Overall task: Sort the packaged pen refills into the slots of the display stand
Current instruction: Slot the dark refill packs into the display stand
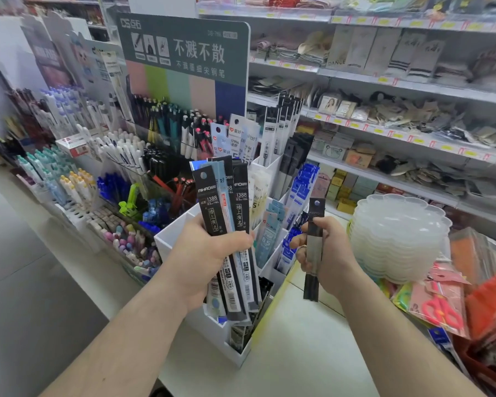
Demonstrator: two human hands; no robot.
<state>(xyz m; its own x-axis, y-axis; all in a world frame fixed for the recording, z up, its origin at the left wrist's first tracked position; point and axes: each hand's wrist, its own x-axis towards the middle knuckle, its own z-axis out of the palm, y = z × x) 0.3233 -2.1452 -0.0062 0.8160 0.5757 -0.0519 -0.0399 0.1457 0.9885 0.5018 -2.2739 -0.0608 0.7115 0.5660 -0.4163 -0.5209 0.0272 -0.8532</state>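
1. The left hand [209, 250] is clamped around a fanned bundle of long, flat plastic-sleeved pen refill packs [226, 224], mostly black with some pale blue and white ones; the packs stand nearly upright, their tops leaning slightly to the far side.
2. The right hand [324, 250] grips a single narrow black refill pack [314, 247] with its fingers curled round the middle; the pack is upright, and its lower end hangs below the hand.
3. Both hands are held above the white tiered display stand [172, 239], which stands on the white bench [298, 353] between the two forearms.
4. Slots of the stand already hold packs: blue ones [302, 184] on the right, black and white ones [272, 138] at the far end, dark ones [238, 336] in the nearest slot.
5. To the right, on the bench, sits a stack of translucent white scalloped plastic trays [398, 236].
6. Near right lies a packaged pair of pink scissors [441, 310].
7. To the left, racks hold loose pens [121, 156] of many colours.
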